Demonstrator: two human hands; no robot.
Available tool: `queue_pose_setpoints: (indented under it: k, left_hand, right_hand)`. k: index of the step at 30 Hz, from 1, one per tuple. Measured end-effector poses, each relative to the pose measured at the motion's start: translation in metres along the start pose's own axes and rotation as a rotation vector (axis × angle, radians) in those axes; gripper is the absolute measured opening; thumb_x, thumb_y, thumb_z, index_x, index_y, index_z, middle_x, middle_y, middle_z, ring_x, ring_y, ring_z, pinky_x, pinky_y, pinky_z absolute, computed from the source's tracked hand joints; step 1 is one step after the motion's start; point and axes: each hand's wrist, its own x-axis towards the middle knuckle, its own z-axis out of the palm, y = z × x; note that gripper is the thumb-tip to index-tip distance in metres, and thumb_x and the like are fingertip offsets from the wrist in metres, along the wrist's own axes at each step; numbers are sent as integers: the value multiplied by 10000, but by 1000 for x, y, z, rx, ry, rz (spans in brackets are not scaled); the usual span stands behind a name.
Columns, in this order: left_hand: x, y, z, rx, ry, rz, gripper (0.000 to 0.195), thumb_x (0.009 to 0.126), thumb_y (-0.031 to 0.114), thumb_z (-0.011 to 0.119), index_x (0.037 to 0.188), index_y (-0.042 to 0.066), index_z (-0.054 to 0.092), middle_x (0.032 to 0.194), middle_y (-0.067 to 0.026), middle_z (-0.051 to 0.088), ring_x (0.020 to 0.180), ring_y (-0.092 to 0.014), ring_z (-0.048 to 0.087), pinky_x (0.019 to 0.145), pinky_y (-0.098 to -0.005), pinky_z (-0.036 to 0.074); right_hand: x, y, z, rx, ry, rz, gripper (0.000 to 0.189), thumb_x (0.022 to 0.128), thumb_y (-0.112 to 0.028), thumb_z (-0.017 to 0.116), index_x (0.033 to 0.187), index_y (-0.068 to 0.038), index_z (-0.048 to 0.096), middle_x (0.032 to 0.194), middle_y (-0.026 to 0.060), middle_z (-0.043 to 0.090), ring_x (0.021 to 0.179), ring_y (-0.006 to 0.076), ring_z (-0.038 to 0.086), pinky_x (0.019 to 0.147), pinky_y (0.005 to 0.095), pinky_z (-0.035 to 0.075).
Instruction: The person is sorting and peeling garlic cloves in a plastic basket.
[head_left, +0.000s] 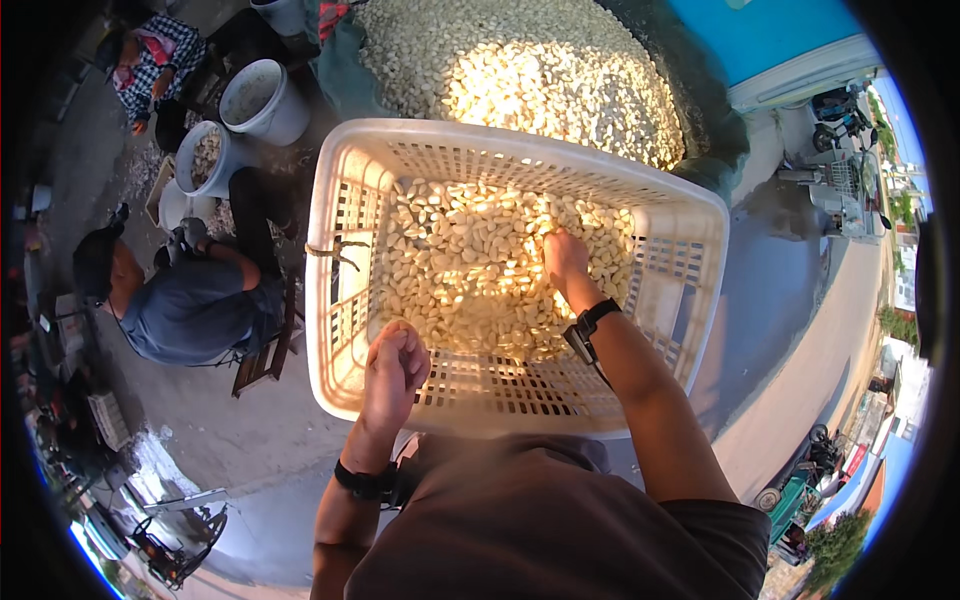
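Note:
A large white plastic crate (517, 420) with slotted walls stands right before me, its floor covered with pale peeled garlic cloves (465, 232). My right hand (566, 259) reaches down into the cloves towards the right side of the crate. Its fingertips are hidden, so I cannot tell whether it grips any. Above the crate's near left corner, my left hand (396, 360) is raised with its fingers curled inward. Whatever may lie inside those fingers is hidden. A bit of twine (337, 251) is tied through the crate's left wall.
Beyond the crate lies a big heap of cloves (525, 67) on dark green netting (349, 71). To the left sit a person in a dark shirt (199, 307) and another in checks (169, 56), near white buckets (274, 112). A blue wall (757, 34) rises at upper right.

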Motion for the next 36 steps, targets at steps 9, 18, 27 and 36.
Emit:
queue_pose_setpoints:
  k: [9, 18, 27, 36]
  left_hand:
    - [7, 2, 5, 62, -31, -53, 144, 892, 153, 373, 760, 104, 398, 588, 7, 340, 491, -79, 286, 418, -223, 220]
    - [12, 4, 17, 360, -162, -74, 415, 969, 452, 423, 755, 97, 429, 585, 22, 367, 488, -65, 328, 415, -214, 245]
    - [21, -4, 41, 860, -199, 247, 343, 976, 333, 476, 825, 34, 553, 542, 70, 383, 456, -28, 335, 417, -209, 276]
    - [14, -6, 29, 449, -357, 78, 283, 980, 258, 473, 782, 61, 517, 521, 36, 343, 433, -72, 303, 399, -228, 244]
  right_hand:
    - [-4, -9, -7, 90, -223, 96, 208, 822, -92, 497, 970, 19, 592, 860, 192, 645, 837, 354, 639, 671, 413, 501]
    - [-73, -48, -117, 1467, -252, -71, 275, 832, -14, 653, 1080, -19, 534, 930, 71, 637, 841, 121, 628, 726, 231, 501]
    - [-122, -86, -179, 1075, 32, -502, 225, 784, -34, 668, 989, -58, 578, 823, 92, 653, 730, 222, 662, 660, 311, 531]
    - [-124, -77, -174, 1450, -244, -312, 210, 811, -137, 704, 971, -17, 639, 890, 70, 685, 835, 127, 647, 743, 272, 519]
